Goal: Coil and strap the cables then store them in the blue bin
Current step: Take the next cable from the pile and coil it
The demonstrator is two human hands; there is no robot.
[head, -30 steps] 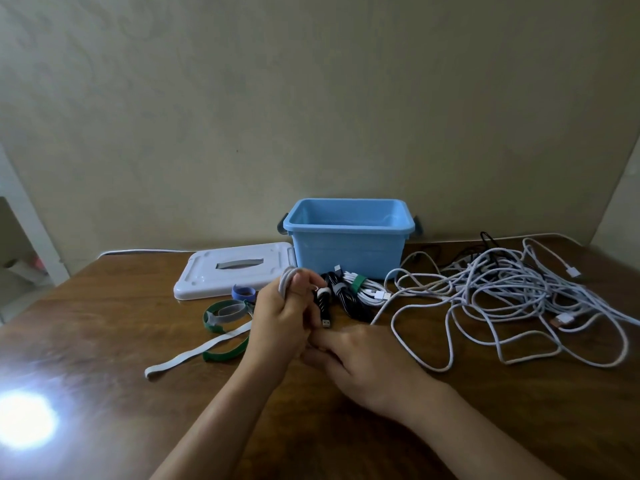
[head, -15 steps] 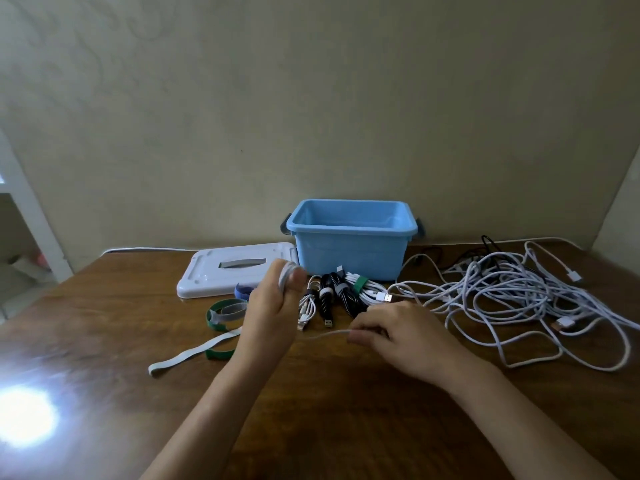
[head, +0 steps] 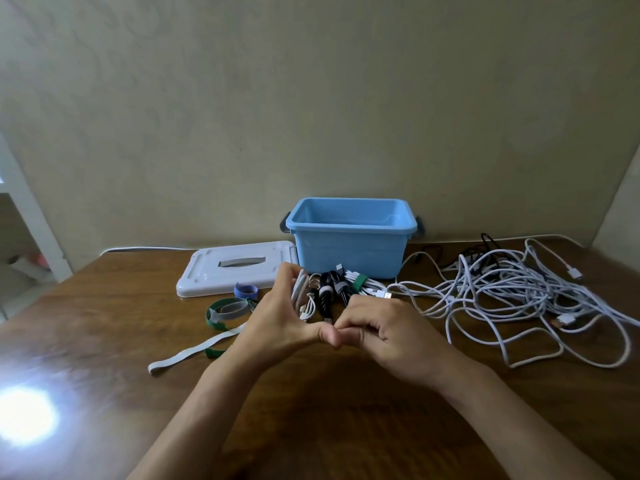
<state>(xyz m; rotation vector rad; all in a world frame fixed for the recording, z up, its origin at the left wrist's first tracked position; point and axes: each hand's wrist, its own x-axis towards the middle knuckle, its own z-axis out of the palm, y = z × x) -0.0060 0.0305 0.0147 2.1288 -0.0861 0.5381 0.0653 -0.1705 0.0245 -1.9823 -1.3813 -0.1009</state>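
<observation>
- The left hand [head: 277,323] is raised over the wooden worktop [head: 104,341] with its fingers [head: 289,275] curled round a small coil of white cable [head: 300,289], the loops wrapped about the fingers.
- The right hand [head: 384,327] sits just beside it, thumb tip against the left thumb, its fingers bent in and pinching close to that meeting point; what exactly it pinches is too small to tell, though it looks like the thin end of the same white cable.
- Behind the hands, a row of strapped bundles [head: 337,289] lies on the worktop right in front of the blue bin [head: 349,240]: black and white coils with grey bands and one with a green band.
- The blue bin stands open near the wall, and nothing can be seen inside it from this angle.
- Its white lid [head: 235,268] lies flat to the left of the bin, touching or nearly touching its side.
- Loose straps [head: 225,310] lie left of the hands: a small blue ring, a green and grey loop, and a long grey strip stretched toward the near edge.
- A large tangle of white cables [head: 512,296], with a few black ones at the back, spreads over the right part of the worktop.
- A bright glare spot sits at the lower left of the worktop.
</observation>
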